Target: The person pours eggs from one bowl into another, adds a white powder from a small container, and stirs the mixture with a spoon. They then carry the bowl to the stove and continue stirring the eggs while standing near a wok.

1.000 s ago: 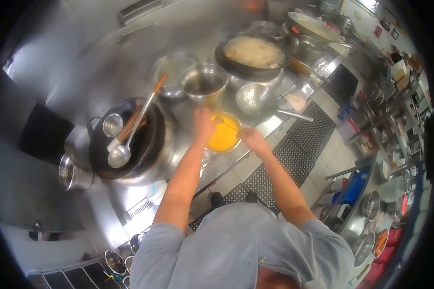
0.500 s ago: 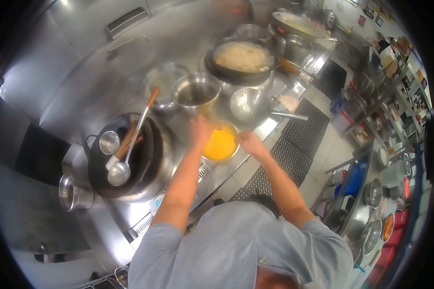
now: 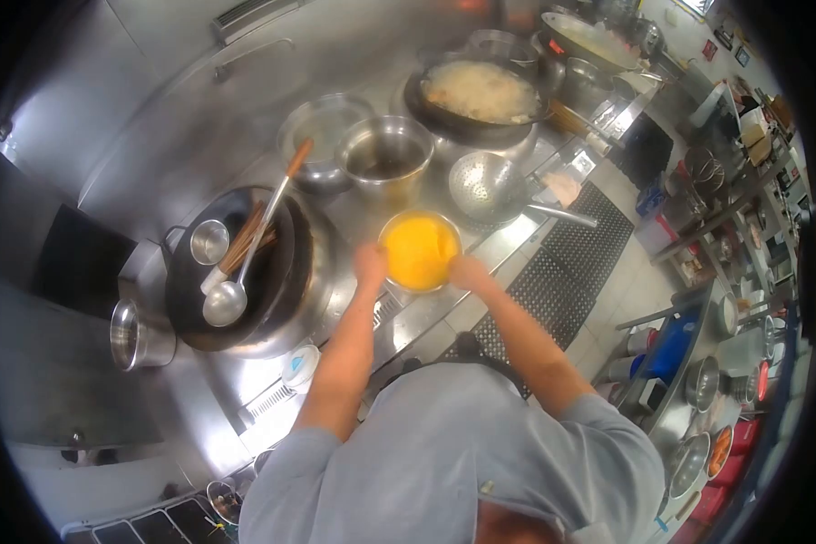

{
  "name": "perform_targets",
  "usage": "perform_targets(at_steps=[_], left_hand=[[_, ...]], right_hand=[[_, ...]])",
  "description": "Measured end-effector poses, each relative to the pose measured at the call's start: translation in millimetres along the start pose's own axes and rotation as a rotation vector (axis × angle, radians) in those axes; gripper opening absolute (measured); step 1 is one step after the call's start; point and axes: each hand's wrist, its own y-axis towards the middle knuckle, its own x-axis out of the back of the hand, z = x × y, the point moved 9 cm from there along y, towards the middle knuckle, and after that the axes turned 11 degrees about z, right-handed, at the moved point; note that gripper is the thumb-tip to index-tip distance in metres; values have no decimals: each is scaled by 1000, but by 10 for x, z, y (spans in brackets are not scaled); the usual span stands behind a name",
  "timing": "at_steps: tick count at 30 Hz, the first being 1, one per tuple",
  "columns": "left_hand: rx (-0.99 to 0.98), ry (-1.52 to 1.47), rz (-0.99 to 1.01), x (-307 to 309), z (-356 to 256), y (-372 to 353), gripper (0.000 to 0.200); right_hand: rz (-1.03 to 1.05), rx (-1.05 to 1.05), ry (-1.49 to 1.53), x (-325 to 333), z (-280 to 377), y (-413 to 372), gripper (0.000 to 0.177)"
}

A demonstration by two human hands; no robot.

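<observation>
A round metal bowl (image 3: 419, 290) full of bright yellow, egg-like mixture (image 3: 417, 251) is held between my hands at the counter's front edge. My left hand (image 3: 370, 266) is closed on its left rim. At the lower right rim, my right hand (image 3: 467, 272) also grips it. Just beyond the bowl is a steel pot (image 3: 392, 192) with dark liquid inside. A perforated strainer (image 3: 486, 188) lies to its right, its handle pointing toward the floor side.
On the left sits a black wok (image 3: 186, 313) holding a ladle (image 3: 225, 304), a small metal cup (image 3: 209, 242) and a bundle of sticks. Farther back, a wok (image 3: 417, 113) contains pale, foamy liquid. Black mats (image 3: 553, 281) cover the floor at right, beside shelves with bowls.
My left hand has come down from the bowl's upper left to its left rim. The whole view has shifted slightly. My right hand still holds the bowl.
</observation>
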Motion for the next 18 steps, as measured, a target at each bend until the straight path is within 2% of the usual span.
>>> perform_targets(at_steps=[3,5,8,10,11,12,14,15,16,18], left_hand=[[156,-205,-94,-69,353,-381,22],[274,-415,-29,-543,807,-289,23],[327,-674,43,-803,931,-260,25],[350,-861,90,-768,739,-454,26],[361,-970,120,-625,561,-587,28],[225,-928,214,-504,360,-626,30],[208,-1282,208,-679,320,-532,22],[279,-1191,265,-686,306,-579,18],[347,-1227,251,-689,302,-680,15],[307,-1226,348,-919,570,-586,26]], right_hand=[[5,108,47,-113,-65,306,28],[-2,105,8,-240,-188,441,29],[-22,263,493,282,120,164,30],[155,303,76,-218,212,388,30],[218,294,-126,-453,59,551,31],[99,322,23,-344,39,546,31],[-139,424,307,-104,-17,484,31],[0,26,219,-152,-155,507,33],[-24,283,92,-470,-109,612,27],[148,673,-75,-414,403,375,27]])
